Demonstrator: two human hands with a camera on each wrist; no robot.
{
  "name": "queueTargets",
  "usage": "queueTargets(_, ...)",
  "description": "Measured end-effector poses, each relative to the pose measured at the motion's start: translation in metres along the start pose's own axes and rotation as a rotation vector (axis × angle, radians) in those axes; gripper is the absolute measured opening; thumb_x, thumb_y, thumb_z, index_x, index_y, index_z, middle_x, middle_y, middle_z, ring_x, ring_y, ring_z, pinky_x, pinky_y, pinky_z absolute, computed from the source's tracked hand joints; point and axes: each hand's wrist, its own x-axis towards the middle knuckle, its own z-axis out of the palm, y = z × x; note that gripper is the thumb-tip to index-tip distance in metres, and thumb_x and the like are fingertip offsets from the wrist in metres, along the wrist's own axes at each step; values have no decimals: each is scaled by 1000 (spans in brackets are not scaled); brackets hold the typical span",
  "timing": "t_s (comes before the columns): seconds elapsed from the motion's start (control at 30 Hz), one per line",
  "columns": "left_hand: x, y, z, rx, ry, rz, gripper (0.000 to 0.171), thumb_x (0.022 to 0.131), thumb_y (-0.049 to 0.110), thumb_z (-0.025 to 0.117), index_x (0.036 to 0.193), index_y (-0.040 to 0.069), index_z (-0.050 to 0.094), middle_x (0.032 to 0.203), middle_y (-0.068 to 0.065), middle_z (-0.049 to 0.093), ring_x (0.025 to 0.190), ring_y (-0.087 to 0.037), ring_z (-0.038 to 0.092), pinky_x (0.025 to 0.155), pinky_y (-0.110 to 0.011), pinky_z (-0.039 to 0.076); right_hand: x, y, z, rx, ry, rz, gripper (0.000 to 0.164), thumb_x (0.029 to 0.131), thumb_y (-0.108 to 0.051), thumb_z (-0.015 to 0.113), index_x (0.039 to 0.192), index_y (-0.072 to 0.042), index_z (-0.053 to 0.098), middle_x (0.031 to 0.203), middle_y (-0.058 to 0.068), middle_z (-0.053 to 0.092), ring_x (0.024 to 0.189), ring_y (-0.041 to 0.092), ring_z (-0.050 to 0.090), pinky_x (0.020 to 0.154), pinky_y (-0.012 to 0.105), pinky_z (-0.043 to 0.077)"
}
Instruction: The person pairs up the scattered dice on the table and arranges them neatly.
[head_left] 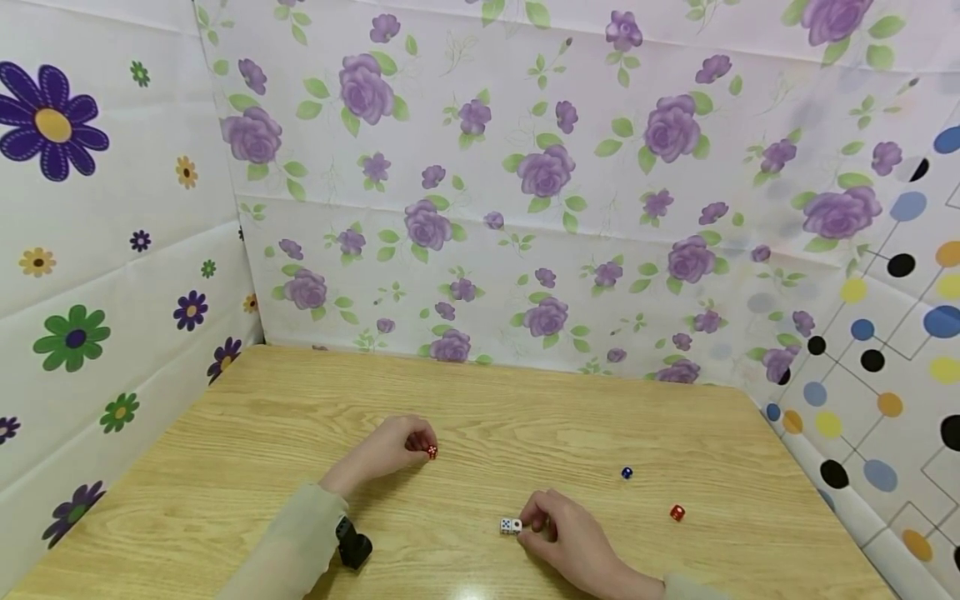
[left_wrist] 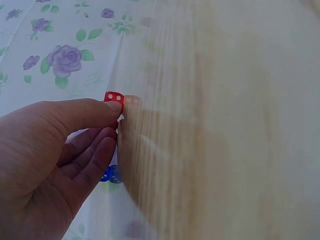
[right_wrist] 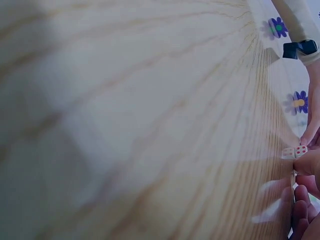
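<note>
In the head view my left hand (head_left: 393,450) pinches a red die (head_left: 432,452) with white dots, low at the tabletop. The left wrist view shows the thumb of that hand (left_wrist: 55,145) over the red die (left_wrist: 113,96). Nearer the front, my right hand (head_left: 573,542) pinches a white die (head_left: 517,526) between thumb and forefinger. Touching its left side, or nearly so, is a second white die (head_left: 506,525) with blue dots. From the right wrist, red dots show on a white die (right_wrist: 300,151) at the right fingertips.
A blue die (head_left: 627,472) and another red die (head_left: 677,512) lie on the wooden table (head_left: 480,400) to the right. A black wrist camera (head_left: 352,543) sits on the left sleeve. Flower-printed sheeting (head_left: 480,167) stands behind the table, with more at both sides.
</note>
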Motion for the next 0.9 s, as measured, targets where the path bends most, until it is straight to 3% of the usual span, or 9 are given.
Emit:
queueTargets(0.6,0,2,5,-21,22,-24,7,88,7,72,93,10,69,87,0,65,77,-6,58,69,-20,49,1,1,-1,13,-11,0,12,87,-29,74,89,-31,62,82,-11,55,64,-1,43,58,18,38)
queueTargets(0.9,3,14,16,-42,29,-43,6,88,8,73,92,10,69,82,2,64,73,-5,55,67,-20,47,0,-1,-2,19,-1,6,13,86,-29,76,89,-30,63,81,-10,55,64,-1,43,58,19,38)
